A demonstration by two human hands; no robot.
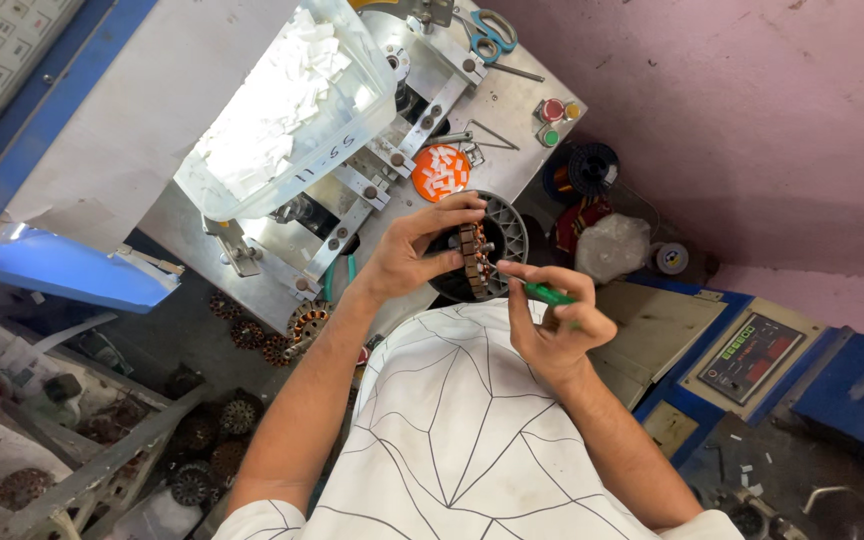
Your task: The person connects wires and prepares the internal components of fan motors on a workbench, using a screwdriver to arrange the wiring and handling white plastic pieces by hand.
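The left hand [407, 255] has its fingers clamped on a round motor part [472, 262], and the right hand [552, 330] has its fingers pinched on a green tool [549, 294] poking it.

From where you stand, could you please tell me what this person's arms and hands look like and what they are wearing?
Both arms are bare from the short sleeves down. The left hand and right hand wear no gloves, and no rings, watch or bracelet show. The shirt is white, crossed by thin dark lines in an irregular geometric pattern, with sleeves ending at the upper arms.
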